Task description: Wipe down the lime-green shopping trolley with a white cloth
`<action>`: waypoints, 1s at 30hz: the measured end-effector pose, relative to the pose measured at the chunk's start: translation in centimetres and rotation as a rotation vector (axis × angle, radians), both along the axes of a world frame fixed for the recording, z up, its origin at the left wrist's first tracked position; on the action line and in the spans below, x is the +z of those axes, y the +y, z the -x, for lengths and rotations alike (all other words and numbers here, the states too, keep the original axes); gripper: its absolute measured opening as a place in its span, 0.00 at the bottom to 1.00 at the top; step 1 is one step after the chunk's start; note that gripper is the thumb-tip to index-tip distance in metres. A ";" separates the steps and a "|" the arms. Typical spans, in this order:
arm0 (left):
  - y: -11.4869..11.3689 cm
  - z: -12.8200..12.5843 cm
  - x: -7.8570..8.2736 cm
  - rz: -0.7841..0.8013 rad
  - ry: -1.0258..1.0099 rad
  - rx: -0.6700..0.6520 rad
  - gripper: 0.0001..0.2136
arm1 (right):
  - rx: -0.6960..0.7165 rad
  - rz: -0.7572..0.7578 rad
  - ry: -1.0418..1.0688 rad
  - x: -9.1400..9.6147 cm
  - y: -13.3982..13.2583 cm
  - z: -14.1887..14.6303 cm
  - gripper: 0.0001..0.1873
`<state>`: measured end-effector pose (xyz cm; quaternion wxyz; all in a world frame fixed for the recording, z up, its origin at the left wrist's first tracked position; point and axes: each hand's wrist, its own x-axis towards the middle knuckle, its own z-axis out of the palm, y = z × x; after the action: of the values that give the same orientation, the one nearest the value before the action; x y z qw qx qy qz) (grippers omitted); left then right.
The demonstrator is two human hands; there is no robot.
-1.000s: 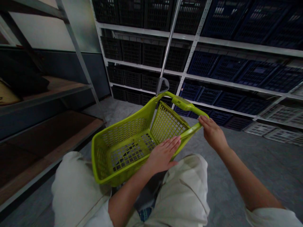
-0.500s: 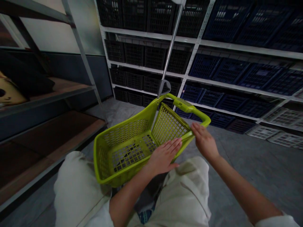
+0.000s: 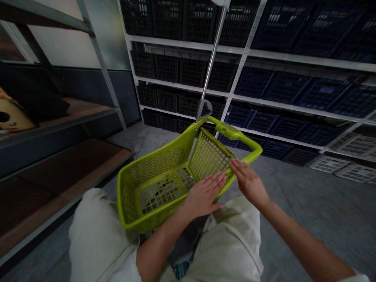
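In front of me stands a yellow-green plastic shopping cart (image 3: 152,158) with lattice sides and a gridded bottom. My left hand (image 3: 204,194) lies over the near rim, fingers stretched out together and thumb apart. Close beside it, my right hand (image 3: 249,182) rests its extended fingers on the same rim, near the handle end; its thumb is hidden. A hinged lattice flap (image 3: 210,152) fills the handle end of the cart. The looped handle (image 3: 232,132) rises beyond it. A metal pole (image 3: 213,62) with a grey bracket stands up from the far corner.
White shelving (image 3: 243,51) with rows of black crates (image 3: 167,67) and blue crates (image 3: 286,88) lines the far side. White crates (image 3: 357,150) stand at the right. At left is another shelf unit (image 3: 101,62) holding a dark cloth-like item and a yellow object. Grey floor (image 3: 296,196) extends right.
My right hand has slid a little left along the rim, away from the handle and towards my left hand. The left hand stays in place on the cart.
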<state>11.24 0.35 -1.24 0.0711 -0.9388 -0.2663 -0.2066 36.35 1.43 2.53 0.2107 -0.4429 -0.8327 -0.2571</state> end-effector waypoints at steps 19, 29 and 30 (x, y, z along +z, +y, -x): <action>0.0 -0.1 0.1 -0.023 0.022 0.004 0.43 | 0.033 0.020 -0.012 0.2 0.6 -1.0 0.30; 0.1 -0.2 0.1 -0.013 0.028 0.015 0.43 | -0.093 -0.059 0.042 -0.4 0.5 1.2 0.28; 0.1 -0.2 0.0 -0.008 0.034 0.016 0.42 | -0.042 -0.025 0.021 -0.8 -0.2 2.3 0.28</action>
<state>11.45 0.45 -1.20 0.0808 -0.9397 -0.2718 -0.1913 34.00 1.19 1.69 0.2198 -0.4601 -0.8177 -0.2672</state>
